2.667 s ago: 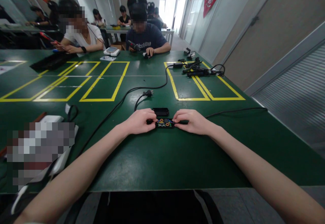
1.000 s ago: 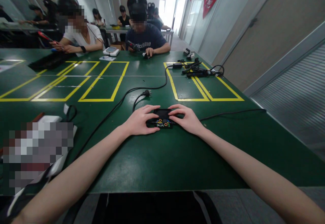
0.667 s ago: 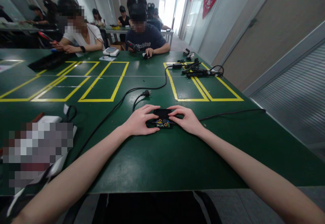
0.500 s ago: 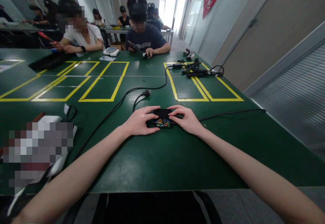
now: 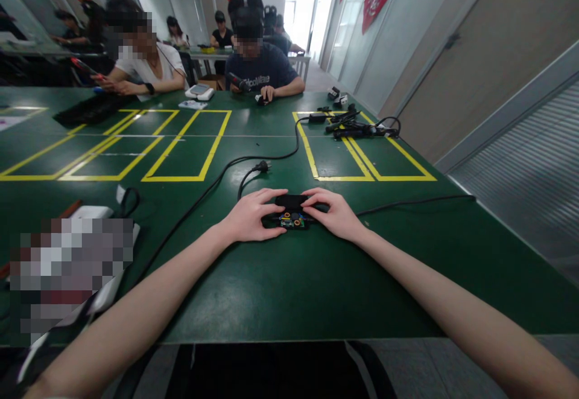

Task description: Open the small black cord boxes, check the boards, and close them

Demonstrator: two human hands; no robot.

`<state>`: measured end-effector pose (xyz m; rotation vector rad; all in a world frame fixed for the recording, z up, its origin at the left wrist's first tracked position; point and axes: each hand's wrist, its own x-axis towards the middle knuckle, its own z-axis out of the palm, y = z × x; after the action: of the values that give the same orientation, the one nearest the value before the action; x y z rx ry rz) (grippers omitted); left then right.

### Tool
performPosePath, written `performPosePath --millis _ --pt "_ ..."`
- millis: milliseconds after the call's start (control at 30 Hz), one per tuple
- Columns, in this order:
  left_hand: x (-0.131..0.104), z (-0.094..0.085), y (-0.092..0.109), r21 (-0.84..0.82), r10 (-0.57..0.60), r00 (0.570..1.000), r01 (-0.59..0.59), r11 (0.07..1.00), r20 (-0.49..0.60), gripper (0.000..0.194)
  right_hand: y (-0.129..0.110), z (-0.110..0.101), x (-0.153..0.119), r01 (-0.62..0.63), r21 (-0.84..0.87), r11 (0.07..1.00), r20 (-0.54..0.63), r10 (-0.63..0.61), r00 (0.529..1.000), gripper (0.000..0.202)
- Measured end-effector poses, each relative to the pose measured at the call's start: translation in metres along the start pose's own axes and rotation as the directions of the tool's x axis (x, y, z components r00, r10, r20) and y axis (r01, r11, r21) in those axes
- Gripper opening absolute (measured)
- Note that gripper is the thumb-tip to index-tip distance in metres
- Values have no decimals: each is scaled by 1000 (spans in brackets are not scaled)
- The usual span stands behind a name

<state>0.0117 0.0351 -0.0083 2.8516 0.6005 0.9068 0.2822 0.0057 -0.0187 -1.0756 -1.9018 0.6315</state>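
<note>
A black, rectangular plastic cover [image 5: 292,201] is gripped by the fingers of the right hand [image 5: 337,213], just beyond an exposed green circuit board [image 5: 293,221] on the dark-green desk [image 5: 271,284]. Left-hand [image 5: 248,217] fingers are spread; any grip cannot be told. The board could be scraped, should the cover slip.

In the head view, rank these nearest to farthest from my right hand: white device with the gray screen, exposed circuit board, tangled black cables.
From your right hand:
1. Exposed circuit board, just to its left.
2. Tangled black cables, beyond it, slightly right.
3. White device, farther off, well to the left.
</note>
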Motion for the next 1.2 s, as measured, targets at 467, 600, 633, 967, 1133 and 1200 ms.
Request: performPosePath --millis 467,600,633,967,1133,1200 --pt "1 -1 2 -29 -8 1000 8 1000 8 40 -2 1 -1 -93 137 986 10 92 996 10" --pt "2 -2 3 -44 -9 1000 9 999 -2 53 -3 2 -1 -127 184 975 -3 129 992 15" --pt "2 -2 3 -47 -13 1000 13 999 -3 55 -3 3 -1 -129 188 974 -1 131 991 15" --pt "3 -5 8 -68 -53 998 54 996 14 73 -2 3 -1 -105 170 980 -8 108 994 11" --pt "3 -4 6 -71 -59 998 60 996 19 73 -4 3 -1 -91 169 981 7 91 996 16" --pt "3 -3 6 -81 -49 999 49 996 9 73 -6 3 -1 -80 166 983 2 81 997 19"
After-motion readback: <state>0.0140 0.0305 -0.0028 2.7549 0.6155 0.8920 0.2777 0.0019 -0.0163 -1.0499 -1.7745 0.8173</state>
